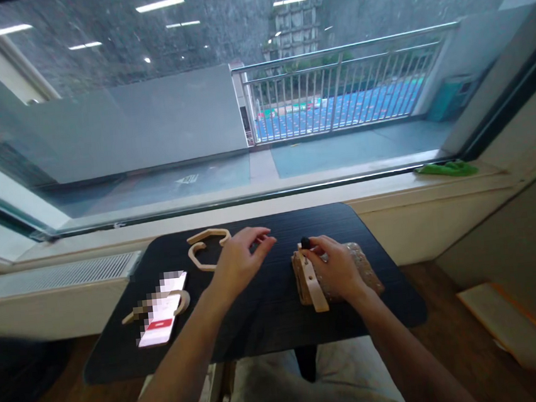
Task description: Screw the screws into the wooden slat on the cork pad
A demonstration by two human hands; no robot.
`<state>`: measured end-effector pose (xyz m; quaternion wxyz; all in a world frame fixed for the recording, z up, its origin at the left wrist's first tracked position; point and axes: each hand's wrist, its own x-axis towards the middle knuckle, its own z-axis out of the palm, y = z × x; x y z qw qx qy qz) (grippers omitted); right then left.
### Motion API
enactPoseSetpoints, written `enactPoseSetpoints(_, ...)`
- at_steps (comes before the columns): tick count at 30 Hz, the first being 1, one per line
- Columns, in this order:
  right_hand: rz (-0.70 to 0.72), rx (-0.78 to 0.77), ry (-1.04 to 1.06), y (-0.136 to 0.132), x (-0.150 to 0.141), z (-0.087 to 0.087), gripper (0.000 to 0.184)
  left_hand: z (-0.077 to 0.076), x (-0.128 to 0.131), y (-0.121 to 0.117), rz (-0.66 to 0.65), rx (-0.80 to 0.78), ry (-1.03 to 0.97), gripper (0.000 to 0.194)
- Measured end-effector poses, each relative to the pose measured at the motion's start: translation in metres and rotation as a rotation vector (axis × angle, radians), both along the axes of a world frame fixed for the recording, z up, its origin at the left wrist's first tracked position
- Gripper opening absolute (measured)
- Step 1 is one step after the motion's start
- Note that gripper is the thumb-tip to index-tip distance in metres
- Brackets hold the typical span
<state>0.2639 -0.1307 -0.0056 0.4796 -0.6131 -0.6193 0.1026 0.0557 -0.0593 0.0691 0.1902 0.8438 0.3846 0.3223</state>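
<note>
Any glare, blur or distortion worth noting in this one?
Head view: strip lights reflect in the window, whose sides splay outward, suggesting wide-angle distortion. Head view: blocky pixelation partly covers the bright phone; left hand and right hand look fairly clear.

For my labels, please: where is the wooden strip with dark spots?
In the head view, the wooden strip is right of centre, at the left end of the brown bundle, beside the right hand.

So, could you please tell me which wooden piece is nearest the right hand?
The straight, holed strip across the brown bundle under the right hand; the other wooden pieces, bent or curved, lie farther left.
</note>
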Motion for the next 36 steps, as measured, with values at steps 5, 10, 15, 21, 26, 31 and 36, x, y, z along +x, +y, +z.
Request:
enactPoseSetpoints(5,0.014,-0.003,-0.016,-0.001,-0.005,0.003,0.012,-0.007,0.057,-0.004,-0.166,-0.016,-0.002,0.030)
enactPoseSetpoints(10,0.016,-0.018,-0.040,0.000,-0.009,0.005,0.009,-0.010,0.063,-0.005,-0.168,0.003,0.006,0.016)
enactPoseSetpoints(15,-0.060,0.015,-0.062,-0.017,0.016,-0.009,0.019,-0.010,0.059,-0.002,-0.171,0.009,-0.019,0.014)
enactPoseSetpoints(21,-0.362,-0.003,-0.022,-0.049,0.057,-0.051,0.037,-0.015,0.058,0.000,-0.167,-0.001,-0.068,0.011)
enactPoseSetpoints(26,-0.378,-0.075,-0.022,-0.064,0.058,-0.080,0.046,-0.022,0.061,-0.003,-0.160,-0.030,-0.123,0.010)
enactPoseSetpoints(31,-0.401,-0.058,0.004,-0.066,0.055,-0.085,0.046,-0.024,0.063,-0.003,-0.132,-0.102,-0.178,0.015)
enactPoseSetpoints(36,-0.436,-0.092,0.039,-0.067,0.054,-0.079,0.050,-0.023,0.063,-0.003,-0.119,-0.102,-0.183,0.012)
